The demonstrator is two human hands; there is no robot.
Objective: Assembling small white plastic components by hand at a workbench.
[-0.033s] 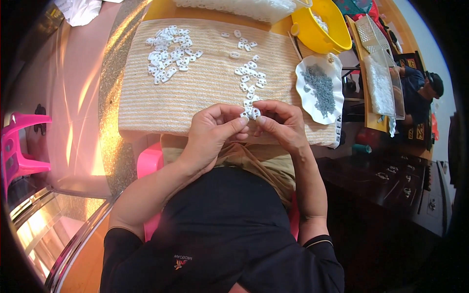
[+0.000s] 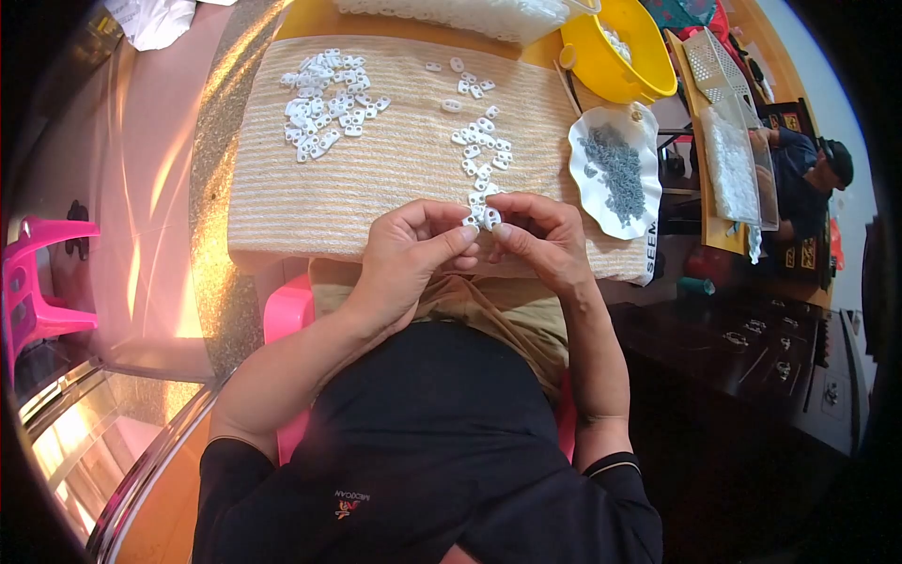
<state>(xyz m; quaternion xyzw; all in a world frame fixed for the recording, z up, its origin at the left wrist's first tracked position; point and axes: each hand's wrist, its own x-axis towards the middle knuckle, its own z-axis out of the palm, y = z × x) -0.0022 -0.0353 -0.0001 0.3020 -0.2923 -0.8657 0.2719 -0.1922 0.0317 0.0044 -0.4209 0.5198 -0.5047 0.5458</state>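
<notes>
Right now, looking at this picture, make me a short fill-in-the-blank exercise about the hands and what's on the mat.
1. Both hands, the left hand and the right hand, pinch small ____ plastic pieces between their fingertips.
2. The grey bits lie heaped on a wavy-edged white ____.
3. The bowl beyond the striped mat is ____ in colour.

Missing words: white; plate; yellow

My bench (image 2: 301, 19): striped woven mat (image 2: 376, 188) on it, carrying white plastic pieces (image 2: 324, 103) and white dish (image 2: 615, 174) of grey bits.
</notes>
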